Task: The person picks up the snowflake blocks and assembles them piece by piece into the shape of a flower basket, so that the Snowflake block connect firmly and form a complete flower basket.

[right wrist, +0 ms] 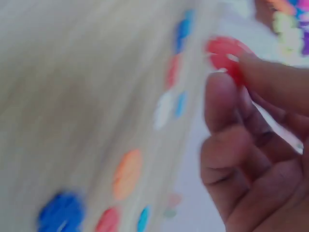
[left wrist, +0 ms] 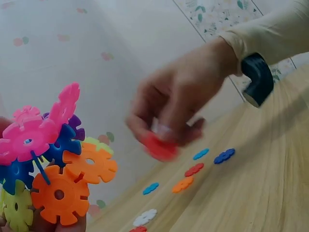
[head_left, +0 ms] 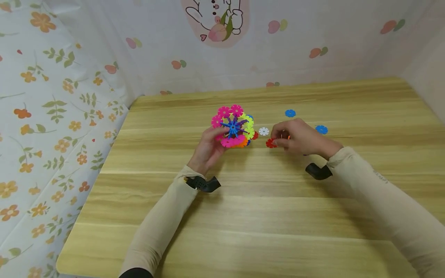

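My left hand (head_left: 207, 148) holds a cluster of interlocking plastic snowflake discs (head_left: 233, 127), raised off the table. Pink, yellow, orange, blue and purple pieces make up the cluster; orange discs (left wrist: 59, 195) face the left wrist view, with fingertips behind them. To its right, my right hand (head_left: 299, 138) pinches a red snowflake disc (right wrist: 226, 54) between thumb and fingers. The red disc is apart from the cluster and above the tabletop. Part of its edge is hidden by the fingertips.
Loose discs lie on the wooden table (head_left: 243, 224): a white one (head_left: 264, 131), light blue ones (head_left: 290, 113), an orange one (left wrist: 183, 184), a dark blue one (left wrist: 224, 156) and red ones (left wrist: 194, 169). Patterned cloth (head_left: 278, 50) hangs behind the table and at its left.
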